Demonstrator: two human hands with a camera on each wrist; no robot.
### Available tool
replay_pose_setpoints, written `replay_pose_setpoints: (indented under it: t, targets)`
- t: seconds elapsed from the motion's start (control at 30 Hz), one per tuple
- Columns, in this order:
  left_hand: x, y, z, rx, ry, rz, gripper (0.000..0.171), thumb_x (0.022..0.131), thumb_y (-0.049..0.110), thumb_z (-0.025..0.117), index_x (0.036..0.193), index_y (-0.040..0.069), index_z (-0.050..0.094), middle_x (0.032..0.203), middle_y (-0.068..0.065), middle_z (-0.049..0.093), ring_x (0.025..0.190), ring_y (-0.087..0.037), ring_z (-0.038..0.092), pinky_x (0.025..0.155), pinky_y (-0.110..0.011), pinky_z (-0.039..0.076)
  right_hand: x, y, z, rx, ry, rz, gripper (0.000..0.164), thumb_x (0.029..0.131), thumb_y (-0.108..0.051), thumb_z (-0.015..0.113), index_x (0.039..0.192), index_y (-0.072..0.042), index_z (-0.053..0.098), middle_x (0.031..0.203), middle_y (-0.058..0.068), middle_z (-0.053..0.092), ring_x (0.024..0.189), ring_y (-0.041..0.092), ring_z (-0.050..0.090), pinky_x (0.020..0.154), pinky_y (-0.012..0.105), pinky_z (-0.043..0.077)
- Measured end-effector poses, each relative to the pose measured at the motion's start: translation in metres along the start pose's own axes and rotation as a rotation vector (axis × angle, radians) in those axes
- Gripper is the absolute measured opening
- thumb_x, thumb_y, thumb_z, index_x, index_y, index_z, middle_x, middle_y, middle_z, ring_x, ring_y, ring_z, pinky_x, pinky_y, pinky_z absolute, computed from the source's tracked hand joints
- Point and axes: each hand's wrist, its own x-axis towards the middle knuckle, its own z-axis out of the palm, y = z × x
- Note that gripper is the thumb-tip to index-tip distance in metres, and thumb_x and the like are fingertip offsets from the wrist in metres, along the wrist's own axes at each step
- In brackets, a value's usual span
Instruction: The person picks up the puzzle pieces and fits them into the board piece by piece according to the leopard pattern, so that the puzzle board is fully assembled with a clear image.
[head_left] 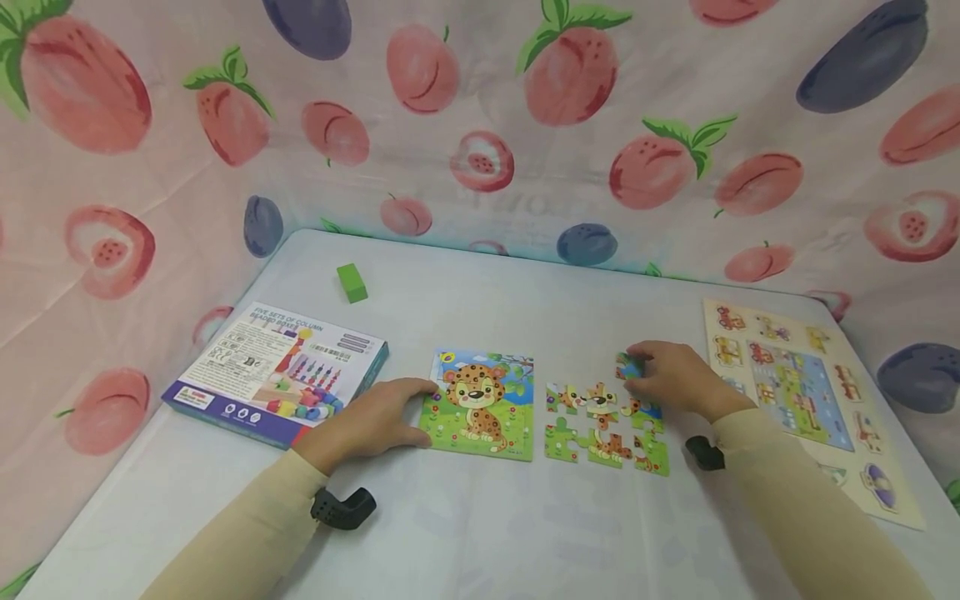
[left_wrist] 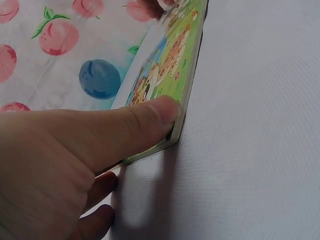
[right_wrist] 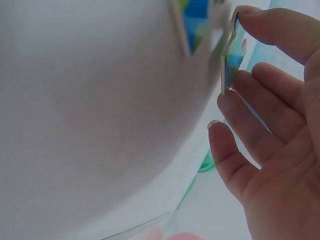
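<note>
My left hand (head_left: 371, 421) holds the left edge of a square leopard picture board (head_left: 480, 408) on the table. In the left wrist view its thumb (left_wrist: 155, 111) lies over the board's corner, other fingers partly hidden past the edge. To the right lies a partly assembled leopard jigsaw puzzle (head_left: 562, 440), with gaps between some pieces. At the puzzle's upper right, my right hand (head_left: 675, 379) pinches a blue-and-green puzzle piece (head_left: 628, 365) between thumb and fingers. The right wrist view shows this piece (right_wrist: 234, 60) edge-on, little finger apart from it.
A beaded-toy box (head_left: 277, 375) lies left of my left hand. Farther back stands a green block (head_left: 352, 283). On the right, partly behind my right arm, is a board with vehicle pictures (head_left: 810, 400). Fruit-patterned cloth (head_left: 480, 92) hangs behind the white table.
</note>
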Motion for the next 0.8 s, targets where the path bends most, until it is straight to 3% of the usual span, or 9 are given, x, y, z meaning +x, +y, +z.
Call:
replay_pose_setpoints:
  t: [0.17, 0.53, 0.8]
  targets:
    - [0.0, 0.0, 0.0, 0.004, 0.001, 0.006, 0.069, 0.082, 0.019, 0.083, 0.143, 0.006, 0.053, 0.145, -0.011, 0.052, 0.139, -0.031, 0.042, 0.114, -0.049, 0.035, 0.001, -0.011, 0.0, 0.003, 0.009, -0.022, 0.058, 0.089, -0.027, 0.073, 0.136, 0.003, 0.056, 0.132, 0.025, 0.058, 0.123, 0.042, 0.052, 0.105, 0.061, 0.04]
    - [0.001, 0.0, 0.0, 0.002, -0.004, 0.006, 0.069, 0.083, 0.02, 0.084, 0.142, 0.005, 0.053, 0.145, -0.011, 0.052, 0.139, -0.031, 0.042, 0.114, -0.048, 0.035, 0.007, -0.044, 0.007, 0.0, 0.009, -0.153, 0.056, 0.09, -0.026, 0.074, 0.134, 0.004, 0.058, 0.134, 0.023, 0.059, 0.128, 0.043, 0.05, 0.106, 0.059, 0.041]
    - [0.001, 0.0, 0.0, 0.004, -0.005, -0.001, 0.069, 0.083, 0.02, 0.083, 0.143, 0.007, 0.053, 0.145, -0.01, 0.052, 0.139, -0.03, 0.042, 0.114, -0.048, 0.035, 0.014, -0.069, 0.014, -0.026, 0.023, -0.264, 0.05, 0.09, -0.022, 0.074, 0.13, 0.005, 0.061, 0.128, 0.019, 0.064, 0.122, 0.039, 0.056, 0.103, 0.055, 0.045]
